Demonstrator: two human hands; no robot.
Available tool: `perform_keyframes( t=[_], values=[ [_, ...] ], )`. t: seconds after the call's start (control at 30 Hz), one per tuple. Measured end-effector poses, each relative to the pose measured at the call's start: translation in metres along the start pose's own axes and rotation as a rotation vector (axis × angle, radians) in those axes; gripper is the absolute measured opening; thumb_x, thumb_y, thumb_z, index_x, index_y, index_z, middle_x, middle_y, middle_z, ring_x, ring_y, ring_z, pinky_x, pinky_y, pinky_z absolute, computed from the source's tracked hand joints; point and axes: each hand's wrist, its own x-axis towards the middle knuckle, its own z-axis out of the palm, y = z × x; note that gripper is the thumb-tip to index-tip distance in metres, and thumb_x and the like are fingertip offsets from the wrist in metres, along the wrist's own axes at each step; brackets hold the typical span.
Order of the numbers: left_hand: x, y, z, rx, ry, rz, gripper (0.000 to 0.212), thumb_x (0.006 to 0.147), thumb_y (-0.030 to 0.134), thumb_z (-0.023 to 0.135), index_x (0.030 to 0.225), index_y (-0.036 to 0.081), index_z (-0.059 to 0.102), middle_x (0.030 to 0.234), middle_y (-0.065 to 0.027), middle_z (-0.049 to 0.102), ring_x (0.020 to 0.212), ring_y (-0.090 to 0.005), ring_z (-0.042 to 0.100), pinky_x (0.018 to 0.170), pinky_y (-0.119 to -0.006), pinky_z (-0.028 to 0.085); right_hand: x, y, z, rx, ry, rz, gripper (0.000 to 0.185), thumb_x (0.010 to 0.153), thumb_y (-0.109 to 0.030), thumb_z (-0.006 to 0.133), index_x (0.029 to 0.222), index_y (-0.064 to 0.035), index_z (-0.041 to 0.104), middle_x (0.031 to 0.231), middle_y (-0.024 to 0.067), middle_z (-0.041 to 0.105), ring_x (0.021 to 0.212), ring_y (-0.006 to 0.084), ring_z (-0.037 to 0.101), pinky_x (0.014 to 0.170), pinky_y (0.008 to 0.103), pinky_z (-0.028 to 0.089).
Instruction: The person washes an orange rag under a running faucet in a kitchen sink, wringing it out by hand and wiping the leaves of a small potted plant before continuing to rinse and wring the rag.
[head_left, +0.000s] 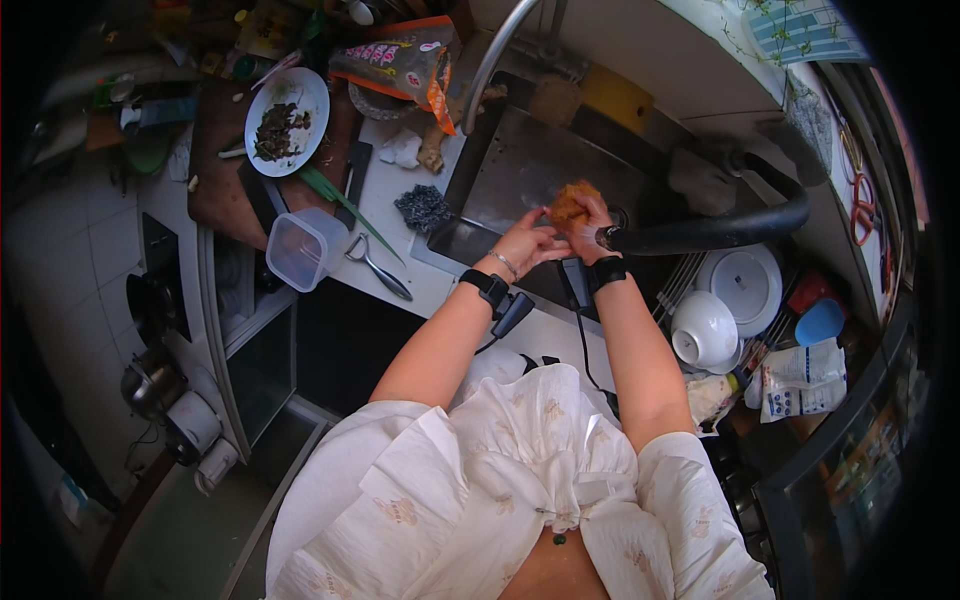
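Observation:
My right hand grips a crumpled orange-brown sponge or scrubbing cloth above the stainless steel sink. Beside it my left hand has its fingers spread, with the index fingertip close to the orange-brown piece; whether they touch is hard to tell. A thick black faucet spout reaches in from the right and ends at my right wrist. Both wrists wear black straps with small devices. At the sink's left corner lies a dark steel-wool scourer.
Left on the counter are a peeler, a clear plastic container, a green onion leaf, ginger, and a white plate with dark food scraps. Dishes, including a white bowl, stand right. A chrome pipe arches over the sink.

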Motion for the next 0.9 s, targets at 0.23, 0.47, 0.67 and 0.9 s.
perform_keyframes(
  t=[0.23,0.47,0.67,0.9],
  values=[
    [0.02,-0.013,-0.015,-0.063,0.157,-0.032,0.05,0.085,0.001,0.042,0.131,0.005,0.024,0.118,-0.0228,0.045,0.103,-0.0377,0.051,0.086,-0.046,0.045,-0.028,0.002,-0.014,-0.174,0.038,0.123,0.022,0.088,-0.011,0.048,0.11,-0.0123,0.048,0.096,0.0105,0.055,0.077,0.0217,0.058,0.054,0.028,0.052],
    [0.062,-0.037,-0.014,-0.018,0.149,0.023,0.029,0.092,0.012,0.037,0.118,0.0,0.041,0.11,-0.0182,0.052,0.1,-0.0292,0.054,0.083,-0.043,0.046,-0.046,-0.003,-0.002,-0.558,0.195,0.072,0.018,0.086,-0.014,0.048,0.102,-0.0074,0.053,0.08,0.004,0.058,0.055,0.0123,0.054,0.037,0.0185,0.04],
    [0.067,-0.025,0.03,0.031,0.082,0.088,0.027,0.089,0.004,0.04,0.114,-0.005,0.045,0.11,-0.019,0.053,0.099,-0.028,0.055,0.084,-0.036,0.047,-0.054,-0.021,-0.01,-0.539,0.262,-0.019,0.017,0.08,-0.018,0.061,0.093,-0.0063,0.058,0.081,0.0033,0.057,0.066,0.0103,0.054,0.048,0.0224,0.04],
    [0.09,-0.042,0.015,0.979,-0.095,0.69,0.026,0.087,0.0,0.042,0.112,-0.006,0.043,0.106,-0.0213,0.053,0.095,-0.028,0.057,0.081,-0.034,0.049,-0.047,-0.018,-0.006,-0.499,0.367,-0.134,0.015,0.083,-0.02,0.06,0.086,-0.0056,0.058,0.08,0.0019,0.056,0.071,0.01,0.052,0.061,0.0245,0.041]
  ],
)
